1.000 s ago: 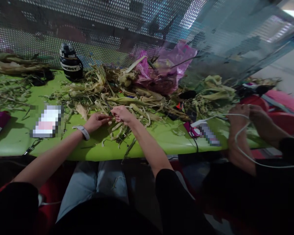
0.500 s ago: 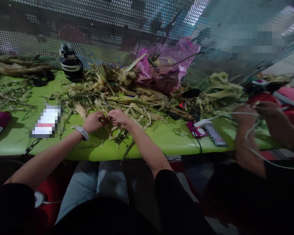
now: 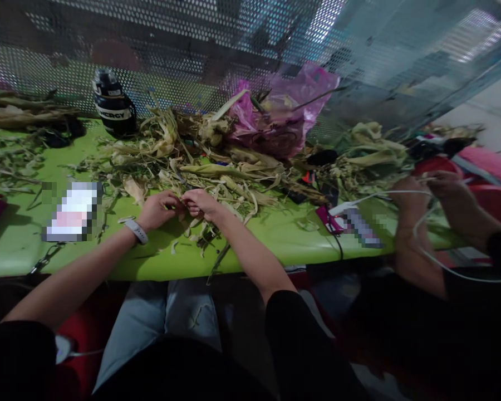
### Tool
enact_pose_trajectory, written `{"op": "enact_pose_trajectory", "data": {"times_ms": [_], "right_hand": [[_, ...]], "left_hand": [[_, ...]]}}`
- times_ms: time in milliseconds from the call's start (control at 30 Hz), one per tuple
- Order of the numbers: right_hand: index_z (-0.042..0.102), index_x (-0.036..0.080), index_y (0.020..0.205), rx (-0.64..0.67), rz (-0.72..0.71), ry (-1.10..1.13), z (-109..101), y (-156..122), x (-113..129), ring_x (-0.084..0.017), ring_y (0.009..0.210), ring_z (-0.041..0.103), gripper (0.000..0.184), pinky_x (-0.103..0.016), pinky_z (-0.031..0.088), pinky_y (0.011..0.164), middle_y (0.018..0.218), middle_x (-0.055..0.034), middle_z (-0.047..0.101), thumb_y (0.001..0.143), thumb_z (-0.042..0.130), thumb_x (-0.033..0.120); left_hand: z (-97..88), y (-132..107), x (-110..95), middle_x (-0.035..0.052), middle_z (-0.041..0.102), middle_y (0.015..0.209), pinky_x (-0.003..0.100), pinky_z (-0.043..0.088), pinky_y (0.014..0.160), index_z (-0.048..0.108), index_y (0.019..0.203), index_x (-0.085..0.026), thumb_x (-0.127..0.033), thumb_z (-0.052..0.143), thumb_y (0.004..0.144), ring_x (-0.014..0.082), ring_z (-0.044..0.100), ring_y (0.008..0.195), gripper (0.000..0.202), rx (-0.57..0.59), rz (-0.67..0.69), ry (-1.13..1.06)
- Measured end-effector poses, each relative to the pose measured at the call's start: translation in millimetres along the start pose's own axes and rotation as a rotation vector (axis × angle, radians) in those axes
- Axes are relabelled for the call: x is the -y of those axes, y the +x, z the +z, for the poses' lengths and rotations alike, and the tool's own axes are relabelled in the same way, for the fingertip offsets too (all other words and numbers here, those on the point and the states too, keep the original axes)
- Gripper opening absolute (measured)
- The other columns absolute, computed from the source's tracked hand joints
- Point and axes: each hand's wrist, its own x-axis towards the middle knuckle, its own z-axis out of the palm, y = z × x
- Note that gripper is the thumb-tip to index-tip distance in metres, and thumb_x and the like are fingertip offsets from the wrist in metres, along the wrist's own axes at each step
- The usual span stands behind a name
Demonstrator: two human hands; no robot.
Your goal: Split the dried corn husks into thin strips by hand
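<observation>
My left hand [image 3: 161, 210] and my right hand [image 3: 200, 203] meet over the near edge of a heap of dried, stripped plant leaves and stalks [image 3: 209, 172]. The left thumb and fingertips are pinched close to the right hand; what lies between them is too small to make out. My right hand is closed, its fingers curled, and the thing in it is hidden. Leaf scraps [image 3: 204, 236] lie just below both hands. A pale wristband [image 3: 137, 231] circles my left wrist.
A pink plastic bag [image 3: 284, 117] and a dark bottle [image 3: 113, 108] stand behind the heap. A phone [image 3: 73, 214] lies left, another phone [image 3: 362, 227] right, beside a magenta box [image 3: 329, 220] with a cable. At right, a co-worker's hands [image 3: 421, 189] are busy over the table.
The view has shifted slightly, so things at the left sit further left. My hands stay together at the same spot, with the left fingers a little more arched.
</observation>
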Motion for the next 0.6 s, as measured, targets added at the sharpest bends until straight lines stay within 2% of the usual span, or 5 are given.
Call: {"op": "enact_pose_trajectory", "data": {"times_ms": [133, 300, 433, 533, 600], "right_hand": [[0.044, 0.019, 0.065, -0.032, 0.007, 0.074, -2, 2, 0, -0.003, 0.031, 0.019, 0.028, -0.014, 0.018, 0.032, 0.038, 0.0127, 0.028, 0.092, 0.050, 0.022], [0.046, 0.019, 0.070, -0.017, -0.038, 0.033, -3, 1, -2, -0.003, 0.033, 0.018, 0.027, -0.016, 0.018, 0.035, 0.040, 0.0131, 0.028, 0.094, 0.053, 0.030], [0.045, 0.021, 0.073, -0.109, -0.172, -0.222, -5, 0, -5, -0.005, 0.035, 0.026, 0.021, -0.019, 0.023, 0.038, 0.044, 0.0117, 0.034, 0.091, 0.054, 0.025], [0.050, 0.020, 0.078, -0.241, -0.331, -0.501, -12, -5, -3, -0.007, 0.043, 0.038, 0.011, -0.021, 0.031, 0.046, 0.053, 0.0090, 0.045, 0.087, 0.056, 0.022], [0.056, 0.019, 0.084, -0.272, -0.422, -0.689, -20, -11, 1, -0.009, 0.052, 0.044, 0.002, -0.022, 0.034, 0.053, 0.059, 0.0069, 0.050, 0.083, 0.058, 0.020]], "left_hand": [[1.9, 0, 2, 0.0079, 0.076, 0.085, 0.033, 0.053, 0.080, 0.078, 0.075, -0.019, -0.033, 0.069, 0.075, 0.0216, 0.069, 0.082, 0.017, 0.120, 0.004, -0.096], [4.2, -2, 4, 0.0071, 0.076, 0.077, 0.026, 0.051, 0.064, 0.079, 0.084, -0.015, -0.042, 0.072, 0.076, 0.0174, 0.066, 0.067, 0.029, 0.152, -0.183, -0.234], [3.2, -2, 9, 0.0062, 0.076, 0.073, 0.024, 0.049, 0.058, 0.079, 0.084, -0.015, -0.049, 0.075, 0.074, 0.0146, 0.064, 0.061, 0.036, 0.164, -0.333, -0.340], [3.9, -2, 11, 0.0051, 0.074, 0.067, 0.023, 0.048, 0.056, 0.077, 0.080, -0.014, -0.050, 0.075, 0.073, 0.0130, 0.062, 0.057, 0.036, 0.157, -0.376, -0.366], [4.9, -2, 10, 0.0050, 0.073, 0.066, 0.024, 0.049, 0.058, 0.075, 0.078, -0.014, -0.049, 0.077, 0.071, 0.0131, 0.062, 0.057, 0.035, 0.143, -0.392, -0.407]]}}
